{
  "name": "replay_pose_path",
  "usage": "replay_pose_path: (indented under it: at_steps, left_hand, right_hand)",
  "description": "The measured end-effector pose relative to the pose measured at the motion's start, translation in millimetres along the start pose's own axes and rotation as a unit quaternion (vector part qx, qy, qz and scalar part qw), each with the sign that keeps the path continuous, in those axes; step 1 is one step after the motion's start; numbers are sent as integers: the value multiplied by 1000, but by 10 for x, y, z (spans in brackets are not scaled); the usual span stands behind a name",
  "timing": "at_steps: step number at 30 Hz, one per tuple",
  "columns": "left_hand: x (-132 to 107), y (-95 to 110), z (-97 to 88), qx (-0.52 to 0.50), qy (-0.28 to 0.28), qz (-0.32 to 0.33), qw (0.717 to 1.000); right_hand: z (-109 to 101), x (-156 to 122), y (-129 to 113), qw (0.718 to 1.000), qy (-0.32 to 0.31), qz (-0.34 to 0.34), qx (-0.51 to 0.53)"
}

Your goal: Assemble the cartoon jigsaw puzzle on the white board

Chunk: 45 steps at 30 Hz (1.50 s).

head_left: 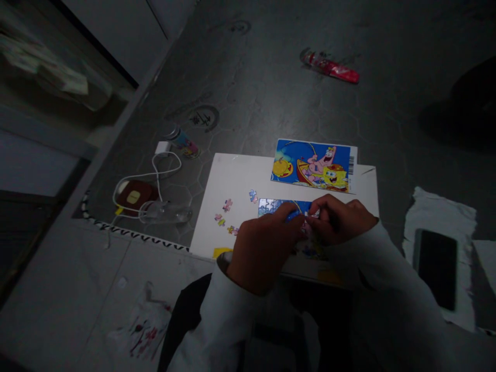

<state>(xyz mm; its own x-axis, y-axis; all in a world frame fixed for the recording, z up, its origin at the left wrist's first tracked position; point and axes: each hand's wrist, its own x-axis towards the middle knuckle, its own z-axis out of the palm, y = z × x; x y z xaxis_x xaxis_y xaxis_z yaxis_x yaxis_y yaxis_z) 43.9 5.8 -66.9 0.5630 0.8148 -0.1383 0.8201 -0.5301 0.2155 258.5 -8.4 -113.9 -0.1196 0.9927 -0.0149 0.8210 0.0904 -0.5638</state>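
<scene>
A white board (232,178) lies on the dark floor in front of me. On it sits a partly joined jigsaw puzzle (273,205), mostly blue, and both my hands rest on its near part. My left hand (261,248) is curled with fingers pressed down on the puzzle. My right hand (339,219) is closed in a pinch at the puzzle's middle; what its fingers grip is too small to name. Several loose puzzle pieces (227,217) lie left of the puzzle. A cartoon reference picture (312,165) lies at the board's far edge.
A white cable (157,178), a dark red round object (134,196) and a small can (184,142) lie left of the board. A red wrapper (329,67) lies far off on the floor. A dark phone (437,268) rests on white paper at right. A plastic bag (143,325) lies near left.
</scene>
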Motion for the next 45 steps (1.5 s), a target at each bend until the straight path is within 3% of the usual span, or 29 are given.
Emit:
replay_pose_path:
  at_steps: [5,9,16,24,31,35,41,45]
  left_hand:
    - [-30,-80,-40,35,-31,96,994]
    - [-34,-94,-61,78,-41,133,987]
    - [-17,-92,-84,96,-44,135,985]
    - [-1,-239,-18,85,-27,130,987]
    - [-26,-252,-2,78,20,124,989]
    - [-51,-156,-68,80,-16,117,990]
    - [48,30,-285,110,-100,104,983]
    - [145,106,-379,135,-129,107,977]
  right_hand:
    - [-10,16,28,1000,-14,-13,-3]
    - [-24,11,27,1000,-21,-18,8]
    - [-37,1,21,999,-35,-12,33]
    - [6,25,106,999,-39,-13,33]
    - [188,41,201,1000,3,-23,4]
    - [238,75,237,1000,-12,-16,-5]
    - [76,136,141,996,-89,-14,13]
    - [52,160,92,996,-92,1,-2]
